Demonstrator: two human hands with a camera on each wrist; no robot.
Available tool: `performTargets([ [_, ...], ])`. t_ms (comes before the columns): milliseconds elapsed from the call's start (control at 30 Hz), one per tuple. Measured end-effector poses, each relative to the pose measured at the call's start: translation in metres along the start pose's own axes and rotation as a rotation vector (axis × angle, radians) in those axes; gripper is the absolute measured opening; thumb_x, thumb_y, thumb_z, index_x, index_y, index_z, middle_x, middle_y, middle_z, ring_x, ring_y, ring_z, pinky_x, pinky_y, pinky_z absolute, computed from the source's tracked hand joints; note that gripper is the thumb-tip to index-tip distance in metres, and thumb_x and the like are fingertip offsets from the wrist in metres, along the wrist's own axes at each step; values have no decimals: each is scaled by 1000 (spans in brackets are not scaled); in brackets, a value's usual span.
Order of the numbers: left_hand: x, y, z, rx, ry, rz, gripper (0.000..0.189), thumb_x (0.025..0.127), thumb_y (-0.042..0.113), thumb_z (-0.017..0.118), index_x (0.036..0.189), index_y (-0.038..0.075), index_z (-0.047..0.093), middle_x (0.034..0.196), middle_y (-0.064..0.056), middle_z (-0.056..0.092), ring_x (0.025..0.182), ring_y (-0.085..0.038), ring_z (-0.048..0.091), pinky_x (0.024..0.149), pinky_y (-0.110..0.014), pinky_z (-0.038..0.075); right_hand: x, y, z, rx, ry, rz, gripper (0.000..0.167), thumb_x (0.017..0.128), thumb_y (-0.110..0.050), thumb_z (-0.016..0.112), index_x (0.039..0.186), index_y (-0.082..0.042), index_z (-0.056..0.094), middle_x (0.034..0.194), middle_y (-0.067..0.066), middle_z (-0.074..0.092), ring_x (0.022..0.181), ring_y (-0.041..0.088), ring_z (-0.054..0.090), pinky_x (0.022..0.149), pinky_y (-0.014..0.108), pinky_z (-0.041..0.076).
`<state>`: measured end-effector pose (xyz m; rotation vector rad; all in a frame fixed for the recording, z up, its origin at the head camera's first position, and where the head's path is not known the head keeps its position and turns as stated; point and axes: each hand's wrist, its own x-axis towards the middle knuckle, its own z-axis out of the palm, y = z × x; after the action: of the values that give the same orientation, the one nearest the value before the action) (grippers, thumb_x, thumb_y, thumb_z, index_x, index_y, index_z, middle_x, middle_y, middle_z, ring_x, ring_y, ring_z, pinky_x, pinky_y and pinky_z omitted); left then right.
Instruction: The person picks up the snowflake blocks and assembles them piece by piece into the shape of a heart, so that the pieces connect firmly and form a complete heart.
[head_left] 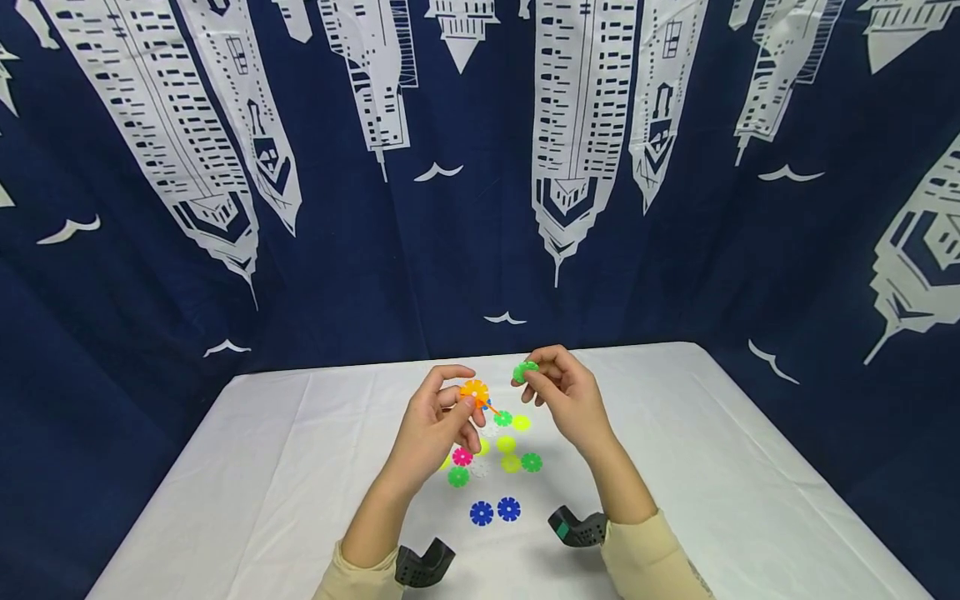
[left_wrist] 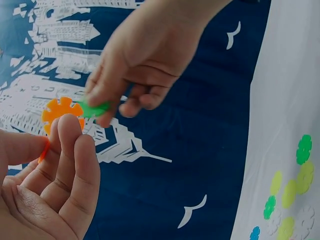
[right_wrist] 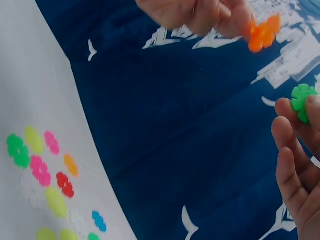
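My left hand (head_left: 435,425) is raised over the table and pinches orange notched plastic discs (head_left: 475,390) between thumb and fingers. Two orange pieces appear joined at an angle, one facing the head camera and one edge-on. My right hand (head_left: 570,400), also raised and a little to the right, pinches a green notched disc (head_left: 525,372) at its fingertips. In the right wrist view the flat face of that green disc (right_wrist: 301,102) shows beside the thumb. A gap separates green from orange in the head view, while they overlap in the left wrist view.
Loose notched discs lie scattered on the white tablecloth (head_left: 285,500) below the hands: two dark blue ones (head_left: 495,510) nearest me, several green and yellow, and pink ones (head_left: 462,457). A dark blue patterned curtain (head_left: 420,250) hangs behind the table's far edge.
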<state>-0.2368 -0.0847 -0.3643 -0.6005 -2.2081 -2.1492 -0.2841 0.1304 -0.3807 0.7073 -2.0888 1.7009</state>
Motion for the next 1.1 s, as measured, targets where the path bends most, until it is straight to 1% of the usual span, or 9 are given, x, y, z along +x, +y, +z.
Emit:
performTargets([
  [100,0,0,2,-13,-16,-11,27,102,7,51,129,10,46,84,-19,65,54,-18,62,62,-26,58,-2,-8,2,7,7,-18,8,96,-3,62,104,-3,62,100,12,69,71,14,65,62,25,54],
  [167,0,-1,3,-16,-25,-13,25,102,7,51,127,8,47,83,-17,66,55,-18,62,63,-26,59,-3,-12,4,4,8,-24,7,95,-2,63,102,-4,63,96,10,66,70,14,63,62,24,54],
  [200,0,-2,3,-16,-29,-13,24,102,7,52,126,8,47,83,-17,67,55,-18,62,63,-26,59,-3,-13,5,2,8,-32,7,95,-2,63,101,-4,64,94,12,66,69,15,62,61,24,54],
  [333,-1,-2,4,-11,-42,-9,24,102,10,52,126,8,48,85,-21,68,54,-17,63,62,-26,58,-6,-15,7,9,-12,-50,6,94,-1,65,99,-3,64,81,14,66,60,13,61,60,23,55],
  [400,-2,-2,4,-17,-44,-7,24,102,10,52,126,7,48,84,-21,67,54,-17,63,62,-26,58,-7,-16,8,20,-32,-74,7,94,1,64,100,-1,65,82,17,69,58,14,61,59,24,55],
  [567,-2,-1,6,-72,-49,-3,24,102,7,51,126,7,48,75,-11,61,52,-16,60,58,-25,57,-7,-17,10,22,-70,-121,12,94,4,63,104,-1,66,81,18,70,56,15,60,56,26,56],
  [667,-2,0,6,-103,-54,-11,23,103,7,49,126,7,48,72,-6,54,51,-15,57,55,-23,54,-8,-18,12,0,-84,-138,13,94,2,64,105,-3,66,81,15,70,56,15,60,56,27,56],
  [867,-4,0,6,-151,-66,-39,22,104,8,47,126,6,46,72,-4,49,49,-15,52,52,-20,48,-10,-21,16,-62,-97,-200,12,93,1,65,103,-7,67,83,11,72,56,12,61,56,26,57],
  [1100,-3,0,5,-204,-87,-61,21,105,10,45,126,6,41,65,-1,49,46,-13,53,51,-21,52,-11,-25,19,-101,-75,-299,17,90,5,68,100,-8,68,82,8,71,56,11,59,54,24,54],
])
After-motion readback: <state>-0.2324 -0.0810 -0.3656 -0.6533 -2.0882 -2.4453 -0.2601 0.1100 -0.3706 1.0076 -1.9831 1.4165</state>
